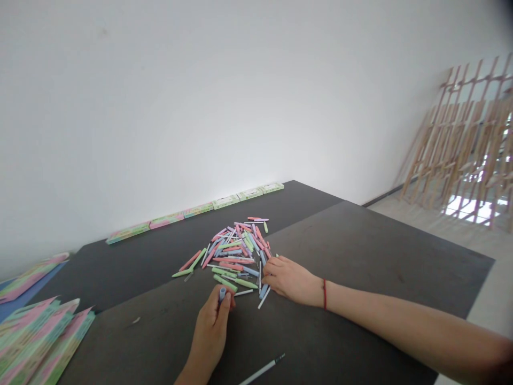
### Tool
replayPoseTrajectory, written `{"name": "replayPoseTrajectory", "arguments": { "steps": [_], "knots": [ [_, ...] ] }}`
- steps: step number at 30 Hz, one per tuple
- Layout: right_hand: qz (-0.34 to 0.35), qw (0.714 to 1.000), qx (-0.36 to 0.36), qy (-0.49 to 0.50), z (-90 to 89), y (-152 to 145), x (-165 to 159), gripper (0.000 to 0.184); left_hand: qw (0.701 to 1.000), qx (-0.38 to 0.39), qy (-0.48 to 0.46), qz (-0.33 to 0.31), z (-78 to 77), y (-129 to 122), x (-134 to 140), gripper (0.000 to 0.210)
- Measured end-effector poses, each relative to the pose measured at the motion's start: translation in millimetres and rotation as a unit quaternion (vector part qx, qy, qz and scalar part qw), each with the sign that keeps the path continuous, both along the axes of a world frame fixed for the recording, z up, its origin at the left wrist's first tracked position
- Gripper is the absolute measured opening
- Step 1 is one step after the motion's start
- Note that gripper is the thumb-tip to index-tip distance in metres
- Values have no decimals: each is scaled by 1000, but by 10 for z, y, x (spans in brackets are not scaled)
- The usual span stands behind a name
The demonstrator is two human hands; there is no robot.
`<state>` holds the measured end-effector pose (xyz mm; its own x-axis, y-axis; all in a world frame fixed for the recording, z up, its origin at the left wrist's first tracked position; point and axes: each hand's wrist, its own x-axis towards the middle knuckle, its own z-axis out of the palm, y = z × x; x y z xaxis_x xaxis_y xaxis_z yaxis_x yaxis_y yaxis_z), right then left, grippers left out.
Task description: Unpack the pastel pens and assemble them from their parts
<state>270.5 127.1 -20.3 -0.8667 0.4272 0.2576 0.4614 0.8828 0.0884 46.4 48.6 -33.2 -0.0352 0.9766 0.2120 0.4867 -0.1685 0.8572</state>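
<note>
The left hand (pixel 212 324) grips a blue tube (pixel 222 293) in its fingers, beside the pen pile (pixel 234 260) on the dark table (pixel 340 248). The right hand (pixel 292 280) is at the pile's right edge; I can't tell if it holds anything.

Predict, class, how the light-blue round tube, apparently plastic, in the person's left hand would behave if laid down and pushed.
The light-blue round tube would probably roll, since its visible end looks circular. It is likely light, as that end appears open and hollow. It may be stiff: the left hand grips it without visible denting.
</note>
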Motion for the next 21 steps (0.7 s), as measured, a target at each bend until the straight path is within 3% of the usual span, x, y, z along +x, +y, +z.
{"name": "replayPoseTrajectory", "arguments": {
  "steps": [4,8,10,13,16,21],
  "knots": [
    [4,1000,16,-18,-7,88,-81,13,1000,1,-28,-3,-9,-1,-13,24],
    [31,996,-58,66,6,112,-66,9,999,2,-50,1,-19,-45,7,19],
    [50,978,-128,155,28,76,-42,7,998,7,-62,8,-7,-68,30,16],
    [82,928,-232,281,96,-28,-41,8,996,1,-93,-2,11,-97,68,14],
    [108,892,-288,332,176,-142,-82,7,992,-14,-124,-33,14,-119,97,14],
    [136,894,-284,318,256,-250,-139,8,987,-15,-150,-59,-4,-136,111,14]
  ]
}}
